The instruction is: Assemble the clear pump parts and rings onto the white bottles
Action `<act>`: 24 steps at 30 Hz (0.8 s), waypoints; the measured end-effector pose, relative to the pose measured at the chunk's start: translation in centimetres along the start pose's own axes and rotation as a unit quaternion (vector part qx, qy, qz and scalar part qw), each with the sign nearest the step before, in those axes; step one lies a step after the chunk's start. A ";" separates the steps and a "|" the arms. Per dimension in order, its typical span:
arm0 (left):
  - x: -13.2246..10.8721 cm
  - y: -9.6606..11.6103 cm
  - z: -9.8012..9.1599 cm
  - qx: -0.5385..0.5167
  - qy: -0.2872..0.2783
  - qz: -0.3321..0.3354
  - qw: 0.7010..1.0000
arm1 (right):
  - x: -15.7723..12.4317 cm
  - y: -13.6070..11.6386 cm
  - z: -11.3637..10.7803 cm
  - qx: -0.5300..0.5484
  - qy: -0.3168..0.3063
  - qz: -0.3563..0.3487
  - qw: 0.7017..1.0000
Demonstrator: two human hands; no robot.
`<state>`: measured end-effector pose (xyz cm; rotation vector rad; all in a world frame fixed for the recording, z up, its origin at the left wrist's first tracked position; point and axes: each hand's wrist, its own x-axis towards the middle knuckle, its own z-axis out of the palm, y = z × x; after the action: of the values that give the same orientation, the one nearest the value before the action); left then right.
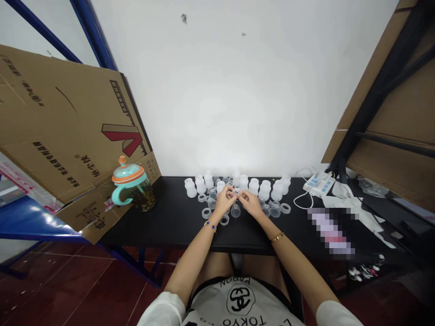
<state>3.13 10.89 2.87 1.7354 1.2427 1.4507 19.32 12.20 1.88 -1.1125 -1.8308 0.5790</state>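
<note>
Clear ring [237, 192], a small see-through plastic piece, sits between the two hands, raised just above the surface [176, 226] and in front of the white bottles. The left grip [224, 199] is closed on its left side, thumb and fingertips pinched together; the right grip [250, 202] pinches it from the right, the fingertips of both hands nearly meeting around it. Its exact shape is partly hidden by the fingers

Just below the grip, nearer the person, a clear domed cup [235, 211] stands between the wrists, and a loose ring [224, 223] lies flat by the left wrist. More clear cups and rings crowd both sides of the hands. White bottles [265, 190] stand beyond and to either side of the grip in an uneven row, near the foot of the white wall [238, 99], which bounds the reach forward

The front edge of the surface passes under both forearms, a short reach back from the grip. Leftward, past the last bottle, a bare black stretch runs to a lidded jug [142, 194] near a large cardboard box [68, 131]. Rightward, past the cups, a narrower bare stretch reaches a white power strip [319, 183] with its cable, then crumpled white paper [360, 215]
</note>
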 end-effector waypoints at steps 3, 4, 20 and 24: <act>-0.1 0.3 0.0 0.007 -0.001 0.007 1.000 | 0.1 0.2 0.1 -0.001 0.003 0.001 1.000; -0.1 0.3 0.0 0.009 -0.002 0.009 1.000 | 0.1 0.2 0.1 -0.002 0.005 0.001 1.000; 0.0 -0.4 0.0 0.052 0.005 0.011 0.999 | 0.2 0.4 0.0 -0.023 0.005 0.002 1.000; 0.0 -0.3 0.1 0.062 0.008 0.013 0.998 | 0.1 0.2 0.0 -0.025 0.004 0.000 1.000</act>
<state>3.08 11.04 2.58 1.8301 1.3489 1.4315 19.44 12.41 1.76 -1.1457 -1.8468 0.5309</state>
